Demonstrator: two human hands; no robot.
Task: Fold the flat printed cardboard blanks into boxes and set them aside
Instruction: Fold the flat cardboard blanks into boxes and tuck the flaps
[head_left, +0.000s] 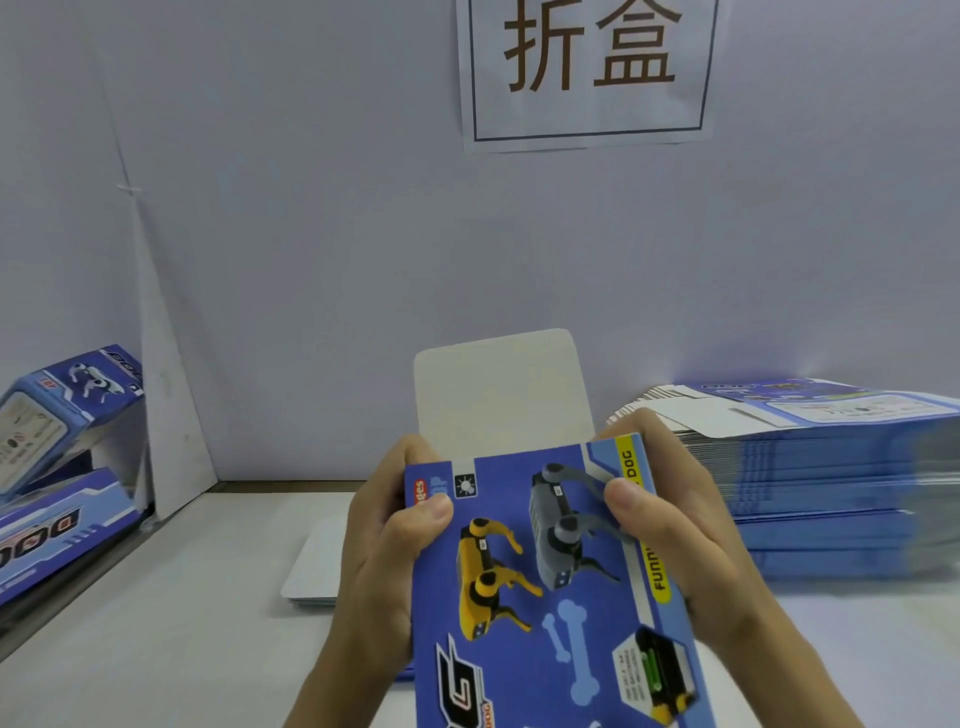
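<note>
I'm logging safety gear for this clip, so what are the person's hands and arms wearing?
Nothing that shows. The left hand and right hand are bare, with no gloves or wrist wear visible. Both forearms are uncovered down to the frame's edge, with no sleeves in view.

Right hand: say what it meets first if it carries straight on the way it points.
The printed box the right hand now grips; beyond, probably its raised white flap, though depth is unclear.

— We see glossy printed cardboard on the box (550, 582)?
— Yes, and we find its flap (501, 389) plain, matt, unprinted. The surface (171, 613) looks smooth and white; the sign (587, 119) is paper.
</note>
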